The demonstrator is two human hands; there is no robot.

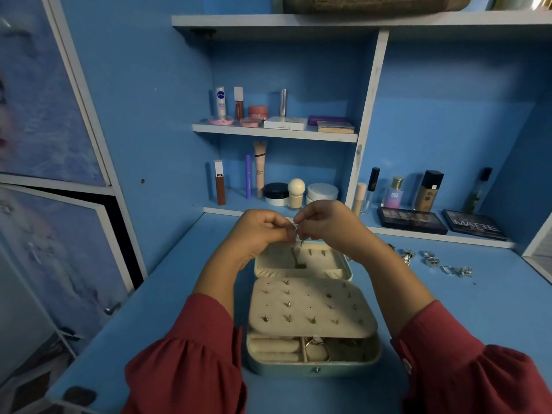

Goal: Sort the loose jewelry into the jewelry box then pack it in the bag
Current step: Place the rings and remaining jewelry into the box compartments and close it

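Evidently the sorting step is in hand: in the head view, left hand (263, 231) and right hand (324, 224) both pinch a chain (299, 252) that dangles over the box (313, 369) lid at 12 o'clock. Next, I judge, it must be hooked there. Loose rings (430, 259) lie at 2 o'clock; no bag in view. Legible: "NIVEA" tube (220, 103), "MATTE" palette (475, 225).

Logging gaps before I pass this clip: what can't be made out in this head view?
- Chain: its top end is hidden by the pinching left hand and right hand.
- Loose rings on the desk: too small and dim to count.
- Jewelry box lower tray: largely covered by the earring panel.
- Bag: none identifiable in view.
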